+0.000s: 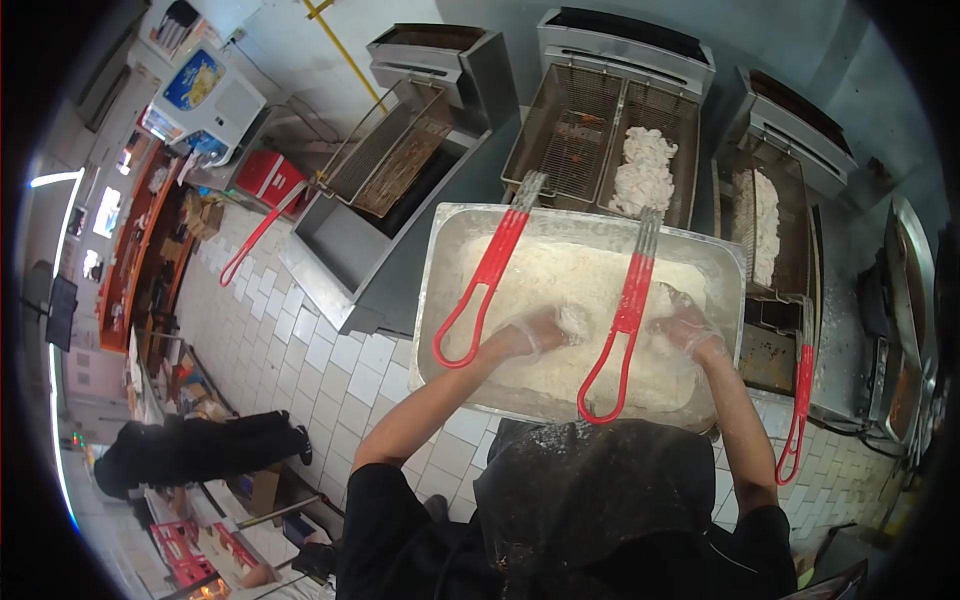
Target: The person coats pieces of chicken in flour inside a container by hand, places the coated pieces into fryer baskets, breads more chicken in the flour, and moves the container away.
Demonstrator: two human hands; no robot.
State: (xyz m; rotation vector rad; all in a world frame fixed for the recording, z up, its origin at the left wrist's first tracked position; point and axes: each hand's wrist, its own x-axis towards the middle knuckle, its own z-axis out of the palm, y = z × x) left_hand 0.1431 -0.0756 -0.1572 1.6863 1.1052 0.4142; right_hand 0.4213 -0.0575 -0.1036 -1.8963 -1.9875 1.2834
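A large metal tray of pale flour lies in front of the fryers. My left hand, in a clear glove dusted with flour, is in the flour at the middle, its fingers around a small floury lump. Near the tray's right side, my right hand, also gloved, is in the flour, its fingertips partly buried. Two red basket handles reach over the tray, one between my hands. Behind the tray, a wire basket shows few crumbs, and beside it white coated pieces fill part of another.
Another basket hangs over the left fryer. At the right, a basket holds coated pieces, its red handle pointing towards me. A person in dark clothes is at the lower left. A red box stands upper left.
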